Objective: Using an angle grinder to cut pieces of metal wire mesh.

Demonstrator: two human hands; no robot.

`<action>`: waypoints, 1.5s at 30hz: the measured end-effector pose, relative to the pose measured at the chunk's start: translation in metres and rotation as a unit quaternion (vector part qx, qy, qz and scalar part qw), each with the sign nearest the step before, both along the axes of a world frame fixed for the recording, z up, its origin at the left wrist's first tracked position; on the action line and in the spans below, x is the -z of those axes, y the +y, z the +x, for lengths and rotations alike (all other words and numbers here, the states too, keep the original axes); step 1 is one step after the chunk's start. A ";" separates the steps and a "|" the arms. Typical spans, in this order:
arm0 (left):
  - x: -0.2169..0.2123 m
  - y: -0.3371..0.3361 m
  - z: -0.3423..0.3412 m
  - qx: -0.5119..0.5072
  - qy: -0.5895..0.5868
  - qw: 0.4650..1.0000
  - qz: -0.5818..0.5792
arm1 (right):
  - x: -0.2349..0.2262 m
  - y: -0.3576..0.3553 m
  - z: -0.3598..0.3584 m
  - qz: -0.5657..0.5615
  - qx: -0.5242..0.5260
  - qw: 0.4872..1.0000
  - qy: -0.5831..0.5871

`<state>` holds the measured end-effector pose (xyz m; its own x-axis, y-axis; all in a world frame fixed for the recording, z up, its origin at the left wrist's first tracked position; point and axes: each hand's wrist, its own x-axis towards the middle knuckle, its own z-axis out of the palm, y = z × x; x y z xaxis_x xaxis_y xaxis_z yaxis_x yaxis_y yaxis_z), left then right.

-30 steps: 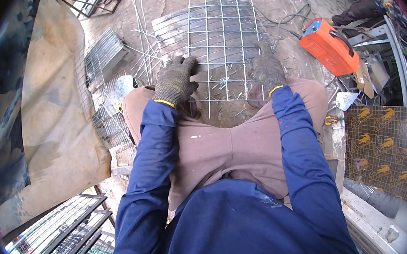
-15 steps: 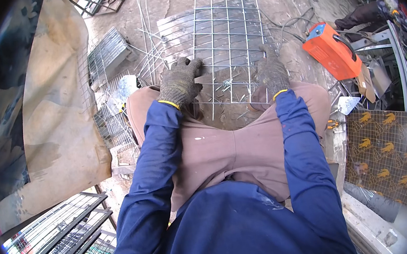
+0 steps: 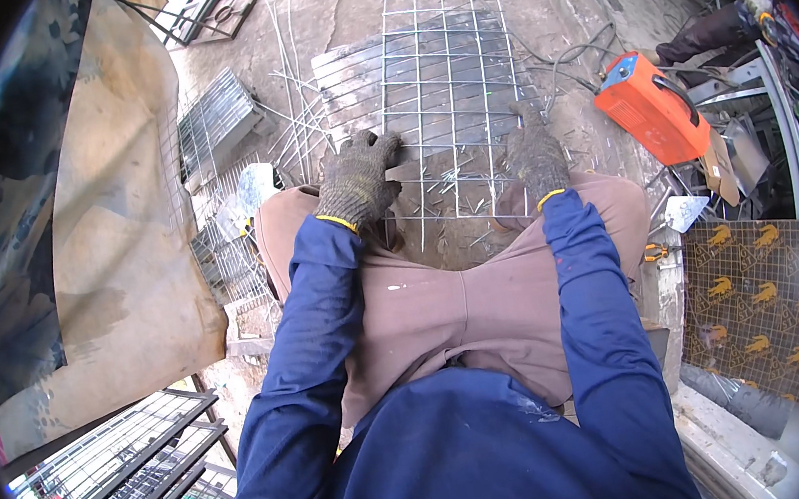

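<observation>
Your gloved left hand (image 3: 358, 183) and right hand (image 3: 535, 155) both lie flat, fingers spread, pressing on the near edge of the wire mesh panel (image 3: 447, 76). The panel stretches away beyond your fingertips: a grey welded grid of thin rods on the concrete floor (image 3: 352, 8).

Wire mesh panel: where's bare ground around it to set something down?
Bare concrete lies right of the wire mesh panel, toward the orange box, though cables cross it. Left is crowded: loose rods, stacked grids. Both hands press its near edge.
</observation>
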<state>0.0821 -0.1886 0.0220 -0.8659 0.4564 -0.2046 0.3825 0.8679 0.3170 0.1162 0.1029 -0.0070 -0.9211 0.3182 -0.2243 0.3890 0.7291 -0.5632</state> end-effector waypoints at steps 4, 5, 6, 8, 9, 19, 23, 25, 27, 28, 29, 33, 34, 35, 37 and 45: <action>0.004 -0.002 -0.001 0.004 0.003 1.000 0.005 | -0.002 -0.002 0.001 0.008 0.015 1.000 -0.002; 0.004 -0.002 -0.001 0.001 0.007 1.000 0.005 | -0.001 -0.002 0.002 0.008 0.015 1.000 -0.001; 0.005 -0.001 -0.001 -0.001 0.010 1.000 0.007 | 0.000 -0.001 0.003 0.011 0.004 1.000 0.014; 0.004 -0.001 -0.001 -0.002 0.010 1.000 0.008 | 0.002 0.001 0.002 0.015 -0.007 0.999 0.030; 0.004 -0.001 -0.001 -0.003 0.010 1.000 0.008 | 0.002 0.001 0.000 -0.006 0.009 1.000 0.006; 0.003 0.000 0.000 -0.003 0.022 1.000 0.011 | 0.034 0.011 0.004 0.116 -0.098 0.979 0.133; 0.005 -0.002 -0.001 -0.006 0.009 1.000 0.014 | 0.030 0.009 0.000 0.182 -0.124 0.971 0.099; 0.005 -0.002 -0.002 -0.003 0.013 1.000 0.019 | 0.016 0.003 -0.003 0.071 -0.039 0.997 0.015; 0.004 -0.002 -0.002 0.001 0.006 1.000 0.022 | 0.017 0.003 -0.004 0.067 -0.035 0.997 0.015; 0.003 -0.002 -0.002 0.002 0.006 1.000 0.022 | 0.017 0.004 -0.004 0.063 -0.032 0.997 0.015; 0.003 -0.002 -0.002 0.001 0.007 1.000 0.027 | 0.017 0.004 -0.004 0.063 -0.031 0.997 0.015; 0.000 -0.002 -0.001 0.002 0.005 0.999 0.040 | 0.013 0.002 -0.003 0.102 -0.061 0.993 0.005; 0.002 -0.003 -0.001 0.002 0.005 0.999 0.040 | 0.013 0.002 -0.003 0.134 -0.089 0.987 0.012; 0.005 -0.003 -0.001 0.003 0.011 0.999 0.038 | 0.014 0.003 -0.003 0.134 -0.089 0.987 0.012; 0.005 -0.003 -0.001 0.005 0.016 0.999 0.037 | 0.014 0.003 -0.003 0.189 -0.123 0.974 -0.018; 0.005 -0.003 -0.001 -0.004 0.014 0.999 0.032 | 0.000 -0.003 0.001 0.041 -0.031 0.998 0.033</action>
